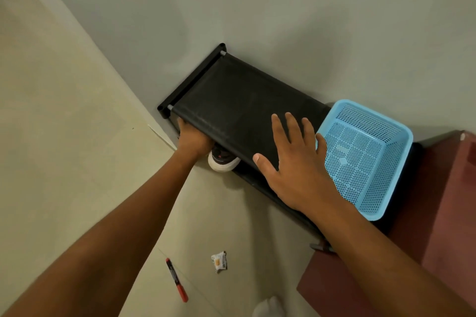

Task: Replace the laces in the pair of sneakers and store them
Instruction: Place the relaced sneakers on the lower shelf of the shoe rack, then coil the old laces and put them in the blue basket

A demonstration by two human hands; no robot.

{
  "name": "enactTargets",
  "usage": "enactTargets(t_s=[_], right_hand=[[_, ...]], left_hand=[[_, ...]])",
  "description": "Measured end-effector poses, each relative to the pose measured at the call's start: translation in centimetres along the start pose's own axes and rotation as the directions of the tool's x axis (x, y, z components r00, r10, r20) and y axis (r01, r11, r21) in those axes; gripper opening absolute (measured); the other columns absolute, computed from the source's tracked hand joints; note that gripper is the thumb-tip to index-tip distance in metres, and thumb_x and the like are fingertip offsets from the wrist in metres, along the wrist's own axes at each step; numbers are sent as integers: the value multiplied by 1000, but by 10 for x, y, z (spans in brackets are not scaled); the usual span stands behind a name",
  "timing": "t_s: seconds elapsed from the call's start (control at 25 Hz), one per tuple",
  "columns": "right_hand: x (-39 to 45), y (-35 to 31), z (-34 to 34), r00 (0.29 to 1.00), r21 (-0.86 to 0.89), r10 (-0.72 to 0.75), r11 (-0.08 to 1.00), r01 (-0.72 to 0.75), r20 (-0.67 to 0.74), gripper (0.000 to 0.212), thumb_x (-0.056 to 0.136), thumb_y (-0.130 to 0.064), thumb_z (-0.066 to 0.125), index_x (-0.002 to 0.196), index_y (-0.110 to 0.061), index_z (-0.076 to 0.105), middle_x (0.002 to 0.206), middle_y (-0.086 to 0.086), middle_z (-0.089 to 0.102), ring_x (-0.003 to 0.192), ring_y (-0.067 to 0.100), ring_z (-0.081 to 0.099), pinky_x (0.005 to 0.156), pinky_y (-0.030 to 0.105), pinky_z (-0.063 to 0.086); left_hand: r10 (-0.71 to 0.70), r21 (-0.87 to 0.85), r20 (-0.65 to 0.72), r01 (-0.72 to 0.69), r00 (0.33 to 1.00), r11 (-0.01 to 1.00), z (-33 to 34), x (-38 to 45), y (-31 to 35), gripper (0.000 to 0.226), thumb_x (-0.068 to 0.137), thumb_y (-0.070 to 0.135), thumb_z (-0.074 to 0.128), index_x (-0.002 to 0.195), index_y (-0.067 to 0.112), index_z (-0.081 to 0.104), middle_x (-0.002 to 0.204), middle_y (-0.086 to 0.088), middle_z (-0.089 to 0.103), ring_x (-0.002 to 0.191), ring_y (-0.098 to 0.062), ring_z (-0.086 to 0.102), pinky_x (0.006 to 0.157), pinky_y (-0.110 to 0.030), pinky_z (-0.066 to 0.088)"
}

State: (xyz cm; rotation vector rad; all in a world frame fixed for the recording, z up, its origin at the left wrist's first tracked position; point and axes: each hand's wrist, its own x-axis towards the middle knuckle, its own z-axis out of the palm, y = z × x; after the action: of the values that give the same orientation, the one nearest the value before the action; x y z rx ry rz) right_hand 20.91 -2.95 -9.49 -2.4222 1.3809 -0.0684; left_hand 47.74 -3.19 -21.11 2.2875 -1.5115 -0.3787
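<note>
A black shoe rack stands against the grey wall. My left hand reaches under its top shelf, fingers hidden beneath the shelf edge. Right beside that hand the heel of a black sneaker with a white sole pokes out from the rack's lower level. Whether the hand grips a shoe is hidden. My right hand lies flat with fingers spread on the rack's top fabric, near its front edge.
A light blue perforated basket sits on the rack's right end. A dark red piece of furniture stands to the right. On the beige floor lie a red marker and a crumpled wrapper. A white sock toe shows at the bottom.
</note>
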Motion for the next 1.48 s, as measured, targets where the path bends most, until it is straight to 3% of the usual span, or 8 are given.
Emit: enactTargets(t_s=[0.12, 0.24, 0.36, 0.72, 0.96, 1.28, 1.48], right_hand=[[-6, -1, -1, 1000, -47, -4, 999, 3, -27, 84, 100, -67, 31, 163, -28, -9, 172, 4, -12, 157, 33, -16, 124, 57, -3], [-18, 0, -5, 1000, -84, 6, 996, -9, -29, 85, 100, -68, 29, 162, -28, -12, 171, 5, -16, 156, 34, -19, 125, 59, -4], [-36, 4, -14, 999, -102, 4, 995, -8, -37, 86, 100, -69, 27, 163, -28, -14, 171, 6, -19, 156, 36, -21, 125, 61, -4], [-127, 39, -75, 979, -89, 66, 992, -84, -192, 88, 98, -68, 40, 164, -26, -2, 172, 8, -5, 157, 40, -8, 124, 64, -1], [-204, 98, -122, 935, -55, 193, 974, -218, -298, 88, 98, -66, 42, 165, -24, 6, 172, 9, -4, 157, 40, -9, 124, 64, 1], [-319, 207, -156, 831, 21, 394, 907, -420, -392, 86, 98, -63, 43, 165, -24, 4, 172, 11, 1, 157, 43, -3, 122, 67, 4], [-376, 272, -153, 770, 66, 529, 836, -544, -356, 80, 102, -60, 38, 164, -23, 3, 172, 7, 4, 158, 36, -2, 125, 59, 2]], left_hand=[[188, 190, 5, -186, 982, 964, -1, -24, -17, 43, 106, 46, 39, 137, 20, 54, 140, -10, 57, 133, -32, 45, 118, -52, 22], [131, 292, 13, -129, 991, 948, -4, -71, -35, 63, 108, 49, 34, 160, 14, 27, 166, -11, 27, 155, -30, 18, 126, -53, 9], [101, 302, 25, -104, 995, 948, -15, -118, -23, 73, 106, 60, 23, 163, 14, 18, 171, -10, 16, 159, -26, 9, 127, -55, 3], [405, 206, 23, -401, 914, 893, -71, -177, 147, 78, 104, 67, 22, 165, 21, 7, 173, -1, 0, 159, -18, -9, 126, -59, -4], [582, 168, 27, -577, 813, 799, -75, -209, 260, 82, 101, 70, 16, 165, 20, 5, 173, -4, 4, 159, -23, -3, 124, -63, -2], [782, 149, 121, -790, 611, 595, -21, -274, 420, 83, 99, 74, 12, 165, 23, 11, 173, -4, 6, 159, -25, -2, 123, -65, 3], [810, 131, 236, -843, 537, 521, 24, -308, 494, 84, 98, 73, 6, 165, 23, 4, 173, -4, -2, 159, -25, -8, 123, -66, 0]])
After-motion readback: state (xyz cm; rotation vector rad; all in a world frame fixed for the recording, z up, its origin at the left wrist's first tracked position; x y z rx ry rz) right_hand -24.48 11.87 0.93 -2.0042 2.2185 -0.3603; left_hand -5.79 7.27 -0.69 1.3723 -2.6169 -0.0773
